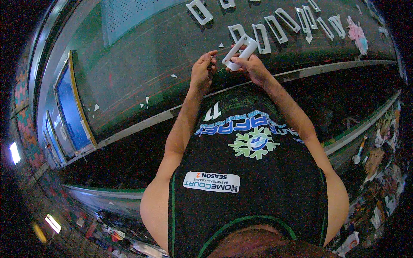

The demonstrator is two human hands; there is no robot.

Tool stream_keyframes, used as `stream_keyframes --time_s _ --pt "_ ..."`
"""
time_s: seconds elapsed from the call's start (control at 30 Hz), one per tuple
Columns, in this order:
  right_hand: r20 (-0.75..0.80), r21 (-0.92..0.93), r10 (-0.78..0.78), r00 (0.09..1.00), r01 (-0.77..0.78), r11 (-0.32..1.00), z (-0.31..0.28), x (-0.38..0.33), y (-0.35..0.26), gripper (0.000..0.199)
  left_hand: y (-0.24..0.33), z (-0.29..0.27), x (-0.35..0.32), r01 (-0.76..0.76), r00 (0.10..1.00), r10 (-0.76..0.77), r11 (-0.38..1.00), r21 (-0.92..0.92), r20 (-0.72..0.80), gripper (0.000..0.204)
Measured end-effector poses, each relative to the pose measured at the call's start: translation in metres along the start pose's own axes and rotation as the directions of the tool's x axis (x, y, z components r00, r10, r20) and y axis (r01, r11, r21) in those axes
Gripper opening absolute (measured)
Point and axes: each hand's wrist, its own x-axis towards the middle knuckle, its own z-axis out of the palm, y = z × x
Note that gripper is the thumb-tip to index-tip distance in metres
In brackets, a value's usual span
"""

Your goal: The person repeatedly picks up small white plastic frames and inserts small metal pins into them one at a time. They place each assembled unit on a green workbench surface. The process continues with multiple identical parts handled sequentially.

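My right hand (pixel 253 66) grips a white plastic rectangular frame (pixel 246 54) with a long slot through its middle, tilted above the dark green tabletop. The thumb lies across the near part of the frame. To its left, and apart from it, my left hand (pixel 204 71) is closed with the fingertips pinched together; whatever they hold, if anything, is too small to make out. Just beyond the held piece lie similar white frames (pixel 261 39) on the table. A small white scrap (pixel 221 45) rests beyond the gap between my hands.
Several more white frames (pixel 275 29) are spread across the far right of the table (pixel 142 86). A pink and pale blue cloth (pixel 357 36) lies at the right. White scraps (pixel 147 102) dot the left side. A blue panel with a yellowish edge (pixel 72 107) stands at far left.
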Motion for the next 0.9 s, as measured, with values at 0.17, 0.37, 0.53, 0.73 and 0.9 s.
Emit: stream_keyframes --time_s 0.17,0.37,0.53,0.73,0.9 --pt "0.042 -0.069 -0.065 0.997 0.068 0.995 0.002 -0.001 0.0 0.054 0.001 0.005 0.0 -0.003 0.998 0.007 0.998 -0.056 0.058 0.027" --pt "0.046 -0.074 -0.134 0.99 0.137 0.988 0.009 -0.003 -0.006 0.056 -0.001 0.006 0.0 -0.03 0.997 0.018 0.985 0.171 0.077 0.022" --pt "0.048 -0.1 -0.096 0.994 0.1 0.99 0.007 -0.004 -0.006 0.055 -0.001 -0.001 0.002 0.155 0.979 -0.154 0.988 0.001 0.131 0.022" --pt "0.073 -0.142 -0.063 0.995 0.073 0.987 -0.01 0.003 0.001 0.046 -0.003 0.0 -0.001 0.212 0.961 -0.166 0.956 -0.202 0.22 0.019" --pt "0.1 -0.186 -0.106 0.989 0.124 0.975 -0.011 0.006 0.004 0.043 -0.004 0.005 0.004 0.204 0.967 -0.178 0.969 -0.138 0.184 0.024"
